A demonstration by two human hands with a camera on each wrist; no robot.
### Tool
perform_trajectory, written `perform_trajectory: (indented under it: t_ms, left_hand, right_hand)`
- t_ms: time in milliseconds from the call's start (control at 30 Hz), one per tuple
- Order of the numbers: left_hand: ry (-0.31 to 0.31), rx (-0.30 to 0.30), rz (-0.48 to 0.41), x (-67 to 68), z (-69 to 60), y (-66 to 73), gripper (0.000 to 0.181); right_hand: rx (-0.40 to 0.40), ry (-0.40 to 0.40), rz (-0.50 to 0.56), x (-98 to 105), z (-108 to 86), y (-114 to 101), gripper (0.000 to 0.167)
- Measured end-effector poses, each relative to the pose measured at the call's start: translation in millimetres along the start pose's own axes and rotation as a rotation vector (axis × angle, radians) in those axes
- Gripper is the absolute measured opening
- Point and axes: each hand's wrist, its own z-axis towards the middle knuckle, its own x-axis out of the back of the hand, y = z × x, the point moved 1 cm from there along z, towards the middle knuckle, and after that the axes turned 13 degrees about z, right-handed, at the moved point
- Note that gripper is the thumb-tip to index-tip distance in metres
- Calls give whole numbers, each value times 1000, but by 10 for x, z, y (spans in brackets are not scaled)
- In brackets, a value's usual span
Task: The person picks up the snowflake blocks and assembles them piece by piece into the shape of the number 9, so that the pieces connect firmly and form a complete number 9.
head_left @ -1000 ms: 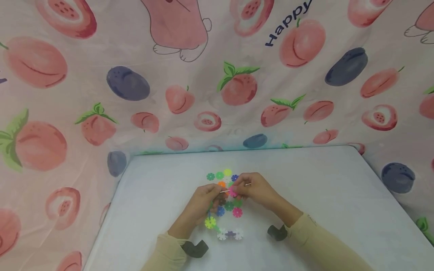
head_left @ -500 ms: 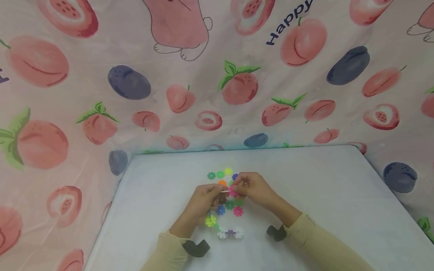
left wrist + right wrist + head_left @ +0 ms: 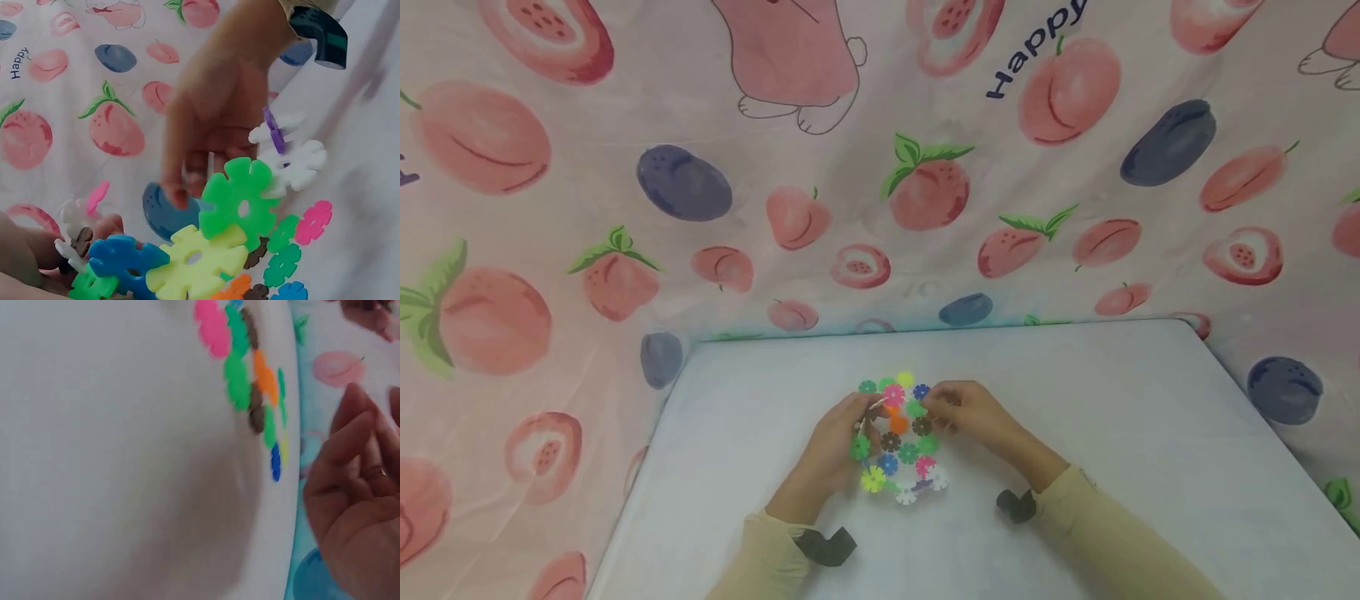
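A chain of joined plastic snowflake discs hangs from my left hand (image 3: 835, 446), which pinches it near its upper end. A pink disc (image 3: 893, 394) stands at that upper end, beside a white one seen edge-on. Lower down are a yellow disc (image 3: 197, 259), a blue disc (image 3: 128, 262) and a green disc (image 3: 240, 200). A purple disc (image 3: 274, 130) links white discs at the other end. My right hand (image 3: 966, 412) is apart from the chain, to its right. Its fingers (image 3: 340, 447) are loosely bent, with nothing visible between them.
Several loose discs lie on the white table (image 3: 1037, 375) beneath and behind the chain, among them an orange disc (image 3: 898, 423), brown disc (image 3: 891, 442) and dark blue disc (image 3: 921, 391). A fruit-patterned cloth (image 3: 850, 208) rises behind the table.
My right hand has let go of the pink disc and drawn slightly right. The pink disc now stays with the chain in my left hand. The chain's white end has lifted and swung right.
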Motion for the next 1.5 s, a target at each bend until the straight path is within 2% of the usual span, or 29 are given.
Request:
perform_trajectory:
  t_ms: [167,300,467,567,700,800,1000,1167,1300,1500]
  left_hand:
    - [15,-3,-84,12,-8,19,42]
    - [0,-34,-145,3,3,25,40]
    - [-12,-61,-219,-4,16,25,39]
    - [-35,-63,-264,-6,13,25,39]
    - [-63,-61,-277,-5,15,21,40]
    - [-70,-60,-266,-4,22,16,41]
    - [-63,-59,-237,3,40,-2,41]
    - [-70,-76,-246,12,20,2,43]
    - [-78,-81,-257,20,8,3,45]
    - [-79,-77,-217,25,17,-1,46]
  right_hand:
    - [-31,-29,-235,5,16,142,11]
    - [66,-99,-335,2,37,230,19]
    - [244,-174,-352,-4,34,260,25]
    - [303,-187,-341,-26,17,242,24]
    - [344,-185,-407,-50,-8,192,21]
    - [314,-193,-436,-67,-21,160,21]
    - [206,-201,-380,-92,-34,148,18]
    - [146,-193,-431,-93,-33,168,23]
    - [118,-183,-448,-70,-5,190,22]
    - [55,-129,-432,17,30,242,18]
